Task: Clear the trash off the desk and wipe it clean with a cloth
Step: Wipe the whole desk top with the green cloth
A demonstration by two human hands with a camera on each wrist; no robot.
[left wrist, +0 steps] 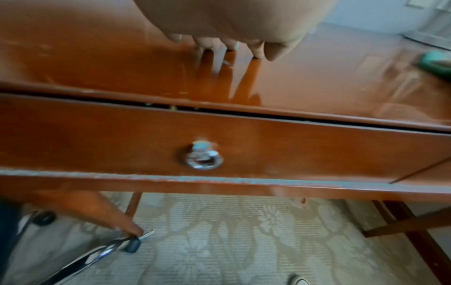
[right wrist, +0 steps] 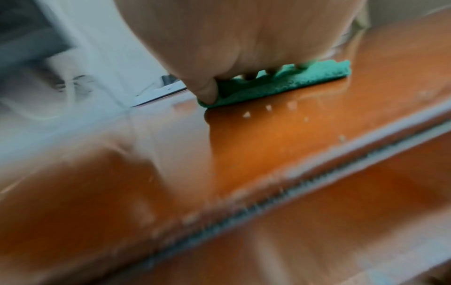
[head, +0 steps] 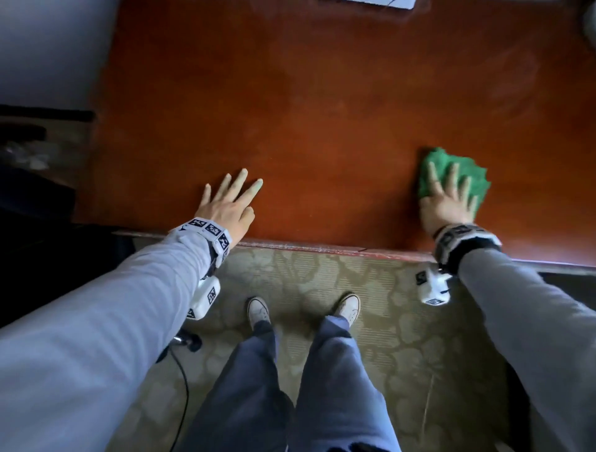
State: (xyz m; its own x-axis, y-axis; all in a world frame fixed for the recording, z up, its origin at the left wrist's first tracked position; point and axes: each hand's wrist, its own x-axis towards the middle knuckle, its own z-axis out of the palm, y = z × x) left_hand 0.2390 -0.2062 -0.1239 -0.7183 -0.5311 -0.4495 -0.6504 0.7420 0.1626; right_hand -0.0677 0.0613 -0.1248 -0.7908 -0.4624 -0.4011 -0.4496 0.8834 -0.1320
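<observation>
A reddish-brown wooden desk fills the head view. My right hand lies flat with spread fingers on a crumpled green cloth, pressing it onto the desk near the front edge at the right. In the right wrist view the green cloth sits under my fingers, with small pale crumbs on the wood just in front of it. My left hand rests on the bare desk near the front edge, fingers straight and spread, holding nothing. The cloth also shows at the far right of the left wrist view.
A drawer with a round metal ring pull sits under the desk top below my left hand. A white flat object lies at the desk's far edge. A chair's chrome leg and patterned carpet are below. Dark objects stand at the left.
</observation>
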